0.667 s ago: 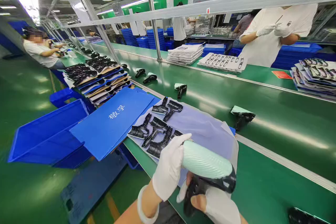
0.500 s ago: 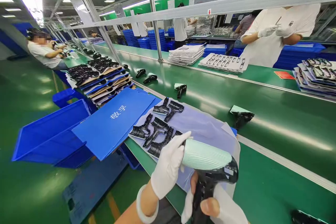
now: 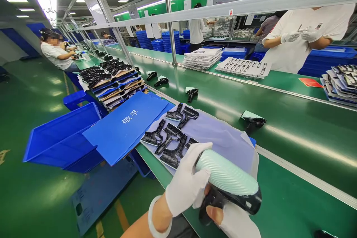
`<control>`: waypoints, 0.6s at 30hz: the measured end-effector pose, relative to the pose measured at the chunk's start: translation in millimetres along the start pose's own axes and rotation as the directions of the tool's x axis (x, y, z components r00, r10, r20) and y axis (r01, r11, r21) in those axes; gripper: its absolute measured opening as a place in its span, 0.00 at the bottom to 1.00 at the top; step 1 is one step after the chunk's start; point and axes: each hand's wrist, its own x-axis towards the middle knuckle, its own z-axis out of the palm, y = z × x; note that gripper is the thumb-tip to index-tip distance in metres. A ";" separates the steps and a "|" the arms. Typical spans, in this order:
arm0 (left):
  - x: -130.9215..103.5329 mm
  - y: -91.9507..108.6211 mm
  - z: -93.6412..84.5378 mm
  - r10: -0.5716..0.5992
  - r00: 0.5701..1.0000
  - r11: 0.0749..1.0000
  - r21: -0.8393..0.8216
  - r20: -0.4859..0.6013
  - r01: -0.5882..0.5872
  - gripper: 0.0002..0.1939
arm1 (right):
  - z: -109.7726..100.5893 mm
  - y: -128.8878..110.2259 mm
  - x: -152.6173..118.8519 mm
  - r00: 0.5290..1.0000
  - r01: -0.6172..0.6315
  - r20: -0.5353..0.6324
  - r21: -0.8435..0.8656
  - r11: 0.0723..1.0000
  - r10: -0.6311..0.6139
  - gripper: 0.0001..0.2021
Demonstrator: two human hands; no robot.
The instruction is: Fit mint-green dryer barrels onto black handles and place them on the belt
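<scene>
1. the white-gloved right hand (image 3: 238,221), bare thumb showing, is closed round the black handle (image 3: 213,206), wrist low and palm in beneath the barrel.
2. the white-gloved left hand (image 3: 185,182) clasps the far-left end of the ribbed mint-green plastic barrel (image 3: 230,173), wrist angled up from below.
3. the barrel's long axis slants down rightward from the left hand; the right hand is nearer the handle.
4. beyond the left hand, black plastic half-shells (image 3: 170,158) lie on a pale purple sheet (image 3: 220,130).
</scene>
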 end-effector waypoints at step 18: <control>2.5 -3.4 1.0 0.119 0.991 0.993 -0.001 -0.061 -0.119 0.21 | -2.1 4.4 -0.8 0.995 0.059 -0.075 0.001 0.998 -0.059 0.13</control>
